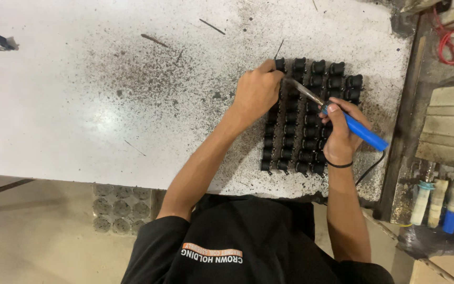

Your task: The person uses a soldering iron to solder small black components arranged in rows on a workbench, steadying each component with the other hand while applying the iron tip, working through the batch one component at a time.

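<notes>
While gripped: soldering iron (354,128), right hand (341,138).

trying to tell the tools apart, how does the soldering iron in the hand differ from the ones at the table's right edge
The soldering iron in the right hand lies slanted, tip over the black parts. The spare irons stand side by side, unheld. Its handle is all blue; theirs are partly pale. All are stick-shaped tools.

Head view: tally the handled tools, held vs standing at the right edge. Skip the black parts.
Blue-handled metal-tipped soldering iron, held in right hand: 1
Handled tools standing at right edge: 4
Total: 5
</notes>
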A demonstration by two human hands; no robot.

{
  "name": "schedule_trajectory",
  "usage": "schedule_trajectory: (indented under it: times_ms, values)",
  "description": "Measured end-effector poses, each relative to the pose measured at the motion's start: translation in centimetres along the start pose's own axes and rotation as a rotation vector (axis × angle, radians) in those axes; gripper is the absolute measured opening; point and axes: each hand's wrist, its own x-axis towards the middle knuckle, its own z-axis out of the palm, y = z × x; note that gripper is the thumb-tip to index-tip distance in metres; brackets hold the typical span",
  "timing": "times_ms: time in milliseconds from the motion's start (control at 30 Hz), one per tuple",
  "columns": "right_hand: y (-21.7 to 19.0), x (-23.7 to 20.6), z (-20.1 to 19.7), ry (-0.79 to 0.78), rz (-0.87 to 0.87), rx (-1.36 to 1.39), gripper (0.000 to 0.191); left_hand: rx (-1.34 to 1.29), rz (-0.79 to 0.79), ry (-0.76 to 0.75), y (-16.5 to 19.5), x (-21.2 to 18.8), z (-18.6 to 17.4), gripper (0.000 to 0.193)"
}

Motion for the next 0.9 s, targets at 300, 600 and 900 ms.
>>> schedule_trajectory:
  times_ms: [300, 600, 900]
  values:
    - [0.3, -0.1, -0.1, -0.050, -0.072, -0.025, 0.021, 0.012, 0.004, 0.041, 0.1, -0.3, 0.0, 0.011]
    - [0.4, 0.0, -0.1, -0.045, -0.052, 0.007, 0.022, -0.010, 0.001, 0.045, -0.3, -0.3, 0.4, 0.006]
    - [-0.5, 0.8, -0.4, 0.072, -0.050, 0.057, 0.021, -0.015, 0.074, 0.039, 1.0, 0.6, -1.3, 0.006]
